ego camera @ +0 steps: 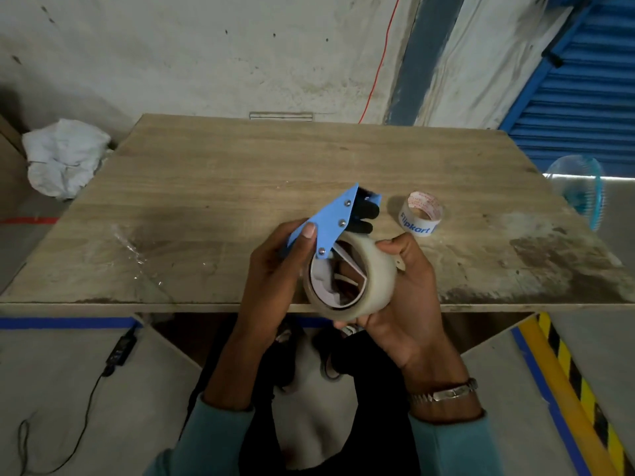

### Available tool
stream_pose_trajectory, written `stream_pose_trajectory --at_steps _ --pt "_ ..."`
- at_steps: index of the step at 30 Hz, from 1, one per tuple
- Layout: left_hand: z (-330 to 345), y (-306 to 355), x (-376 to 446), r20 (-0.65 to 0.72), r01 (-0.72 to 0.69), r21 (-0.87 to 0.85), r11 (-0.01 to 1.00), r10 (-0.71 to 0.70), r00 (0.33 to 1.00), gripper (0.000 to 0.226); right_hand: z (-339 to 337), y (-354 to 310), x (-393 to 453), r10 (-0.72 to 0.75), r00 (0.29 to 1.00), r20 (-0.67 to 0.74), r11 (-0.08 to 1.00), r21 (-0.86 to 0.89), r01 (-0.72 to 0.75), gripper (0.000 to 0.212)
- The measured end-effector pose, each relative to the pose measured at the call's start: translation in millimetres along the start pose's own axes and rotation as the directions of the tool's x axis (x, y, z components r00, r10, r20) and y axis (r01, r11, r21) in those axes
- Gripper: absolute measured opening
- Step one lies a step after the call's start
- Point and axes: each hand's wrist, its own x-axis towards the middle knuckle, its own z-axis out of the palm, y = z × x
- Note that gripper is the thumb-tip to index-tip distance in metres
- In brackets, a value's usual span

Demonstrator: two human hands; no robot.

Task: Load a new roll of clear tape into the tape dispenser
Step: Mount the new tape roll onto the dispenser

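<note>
A blue tape dispenser (335,218) with a black roller at its tip is held over the near edge of the wooden table (240,173). My left hand (275,269) grips its blue side plate, thumb pressed on the plate. A fat roll of clear tape (372,280) sits around the dispenser's hub area, its open core facing me. My right hand (405,297) wraps the roll from the right and below. A small nearly used-up roll printed "Flipkart" (421,214) lies on the table just right of the dispenser tip.
Crumpled clear film (135,249) lies on the table's left part. A white crumpled sack (65,156) sits on the floor left of the table, a transparent blue-rimmed object (584,190) at the right edge. A black cable (117,352) runs along the floor, lower left.
</note>
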Motion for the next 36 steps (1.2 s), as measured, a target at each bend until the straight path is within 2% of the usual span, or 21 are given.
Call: stream_pose_trajectory --at_steps 3,5,8,10,12,15,17,19,23,25,28,31,33,36 --pt "-0.1 -0.6 -7.9 -0.135 -0.016 -0.015 1.000 0.014 0.991 0.022 5.9 3.6 -6.6 -0.049 0.995 -0.083 0.997 -0.055 0.045 0.054" --pt "2.4 -0.6 -12.4 -0.236 0.018 -0.048 0.999 -0.029 0.971 0.019 10.1 7.8 -8.8 -0.152 0.978 -0.141 0.978 -0.163 0.128 0.057" --pt "1.9 3.1 -14.8 -0.342 0.125 -0.141 0.982 -0.166 0.925 0.018 11.9 14.8 -11.2 -0.355 0.923 -0.149 0.898 -0.330 0.292 0.093" --pt "-0.8 6.1 -16.9 -0.364 0.152 -0.150 0.977 -0.198 0.910 0.021 13.5 17.4 -12.2 -0.440 0.888 -0.131 0.831 -0.433 0.348 0.102" --pt "-1.1 11.2 -18.7 -0.355 0.136 -0.119 0.984 -0.170 0.919 0.021 14.1 17.6 -11.6 -0.478 0.869 -0.125 0.808 -0.452 0.379 0.091" --pt "-0.5 21.3 -21.2 -0.299 0.068 -0.083 0.994 -0.090 0.950 0.025 15.0 15.9 -10.8 -0.464 0.864 -0.195 0.862 -0.325 0.390 0.075" --pt "0.8 24.0 -21.8 -0.232 0.040 -0.099 0.994 -0.062 0.971 0.043 15.0 13.7 -10.5 -0.454 0.858 -0.240 0.884 -0.241 0.401 0.069" --pt "2.4 23.1 -22.6 -0.216 -0.004 -0.018 1.000 0.000 0.976 0.059 14.8 12.2 -10.4 -0.443 0.860 -0.252 0.895 -0.184 0.407 0.063" --pt "3.7 19.2 -23.0 -0.191 -0.253 0.251 0.934 0.304 0.933 0.040 15.8 11.6 -10.9 -0.413 0.878 -0.242 0.909 -0.165 0.382 0.062" --pt "0.5 19.0 -23.1 -0.188 -0.291 0.386 0.875 0.384 0.904 0.029 16.5 13.1 -10.2 -0.409 0.881 -0.237 0.911 -0.165 0.378 0.061" --pt "-5.1 16.4 -21.6 -0.107 -0.347 0.588 0.730 0.495 0.862 0.016 16.7 14.9 -9.1 -0.415 0.874 -0.251 0.907 -0.181 0.379 0.065" --pt "-12.2 13.2 -18.1 -0.016 -0.362 0.667 0.652 0.498 0.867 0.016 15.8 12.9 -10.1 -0.425 0.867 -0.262 0.900 -0.221 0.374 0.074" --pt "-16.0 10.1 -17.9 0.005 -0.337 0.689 0.642 0.460 0.888 0.015 15.7 10.6 -11.5 -0.435 0.860 -0.266 0.892 -0.258 0.371 0.076" --pt "-19.4 8.7 -18.9 0.049 -0.345 0.677 0.650 0.428 0.902 0.025 15.8 8.2 -12.6 -0.450 0.860 -0.242 0.876 -0.309 0.372 0.078"
